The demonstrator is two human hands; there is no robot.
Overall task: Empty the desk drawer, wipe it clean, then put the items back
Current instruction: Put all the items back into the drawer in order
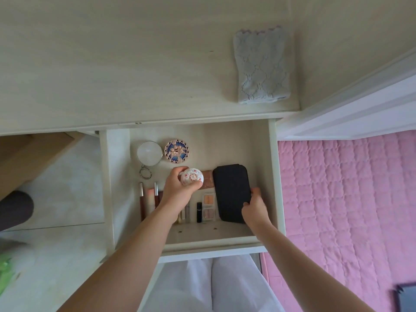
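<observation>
Pale drawer (273,176) holds cosmetics; left hand (177,190) grips round compact (192,176), right hand (254,206) grips black pouch (231,192).

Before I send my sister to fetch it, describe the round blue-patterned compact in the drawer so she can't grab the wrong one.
Look into the open desk drawer, toward its back left. Two round things lie side by side there: a plain white mirror with a key ring, and to its right the compact. Its lid has blue petals and a gold edge, unlike the white-and-red round case the left hand holds.
</observation>
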